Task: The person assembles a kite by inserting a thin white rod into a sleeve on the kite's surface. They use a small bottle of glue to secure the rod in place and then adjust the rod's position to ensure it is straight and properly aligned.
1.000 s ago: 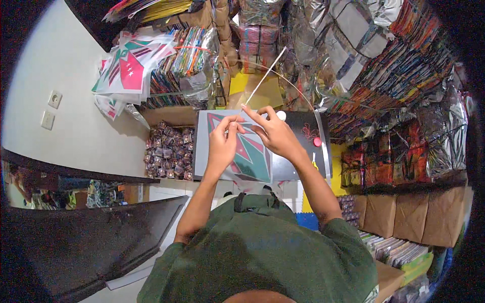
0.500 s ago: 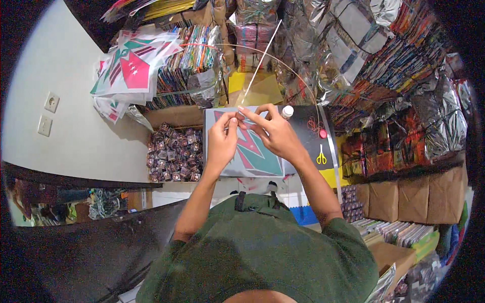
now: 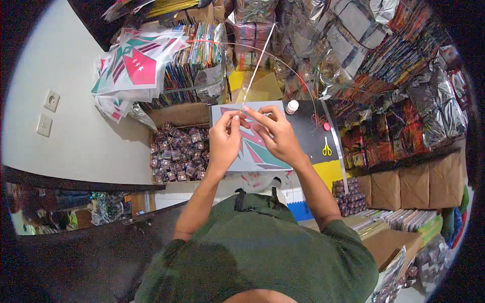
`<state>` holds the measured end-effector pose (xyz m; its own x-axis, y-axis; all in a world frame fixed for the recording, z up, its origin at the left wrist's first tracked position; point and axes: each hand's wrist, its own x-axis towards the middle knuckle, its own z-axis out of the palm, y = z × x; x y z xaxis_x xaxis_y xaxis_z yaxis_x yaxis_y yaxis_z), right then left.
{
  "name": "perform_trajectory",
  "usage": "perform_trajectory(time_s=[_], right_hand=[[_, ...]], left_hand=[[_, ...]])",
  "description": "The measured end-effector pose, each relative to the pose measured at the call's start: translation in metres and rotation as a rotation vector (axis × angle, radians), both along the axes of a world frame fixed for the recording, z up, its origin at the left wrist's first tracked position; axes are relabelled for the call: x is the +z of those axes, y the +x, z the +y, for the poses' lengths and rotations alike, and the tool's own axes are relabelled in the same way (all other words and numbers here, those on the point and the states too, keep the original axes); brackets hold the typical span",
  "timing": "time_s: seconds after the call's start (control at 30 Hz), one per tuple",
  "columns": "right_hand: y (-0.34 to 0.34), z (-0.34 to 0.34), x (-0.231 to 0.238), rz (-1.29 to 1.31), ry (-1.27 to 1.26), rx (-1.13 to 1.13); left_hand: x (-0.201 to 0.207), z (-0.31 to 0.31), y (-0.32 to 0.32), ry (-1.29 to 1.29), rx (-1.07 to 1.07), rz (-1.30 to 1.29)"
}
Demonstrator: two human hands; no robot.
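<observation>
Above a grey sheet printed with pink and green shapes (image 3: pixel 260 149), my two hands meet with their fingertips close together. A long thin white stick (image 3: pixel 260 61) rises from them, slanting away to the far side. My left hand (image 3: pixel 225 139) is closed, thumb and fingers pinched at the stick's near end. My right hand (image 3: pixel 275 132) pinches at the same spot, its index finger reaching along toward the left fingertips. The exact hold is partly hidden by the fingers. A thin curved rod (image 3: pixel 298 76), reddish in parts, arches across the white stick farther out.
On the black board (image 3: pixel 305 118) right of the sheet are a white bottle (image 3: pixel 292 106), a red round cap (image 3: pixel 327 127), tangled red thread (image 3: pixel 318 120) and yellow scissors (image 3: pixel 327 147). A box of small wrapped packets (image 3: pixel 179 156) stands left. Wrapped stacks (image 3: pixel 389 76) crowd the far and right sides.
The view has shifted slightly, so the board and its items appear farther right and a little higher. Both hands stay together at the stick's near end, with only small finger movement.
</observation>
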<state>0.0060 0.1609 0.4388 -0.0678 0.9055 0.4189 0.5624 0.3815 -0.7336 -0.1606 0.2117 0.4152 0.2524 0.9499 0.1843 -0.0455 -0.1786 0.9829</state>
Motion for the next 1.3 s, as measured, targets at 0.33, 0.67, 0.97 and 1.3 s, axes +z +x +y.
perform_trajectory(time_s=[0.33,0.67,0.97,1.3], right_hand=[[-0.021,-0.003,-0.003,0.013,0.039,-0.044],[-0.029,-0.006,-0.001,0.225,0.082,-0.066],[0.004,-0.007,0.000,0.417,-0.062,0.007],[0.073,-0.004,-0.007,0.635,-0.177,0.102]], left_hand=[[0.010,-0.006,-0.009,0.045,-0.002,0.016],[0.008,-0.008,0.004,0.143,0.050,0.022],[0.019,-0.015,0.038,0.208,0.130,0.114],[0.026,-0.020,0.110,0.239,0.176,0.200]])
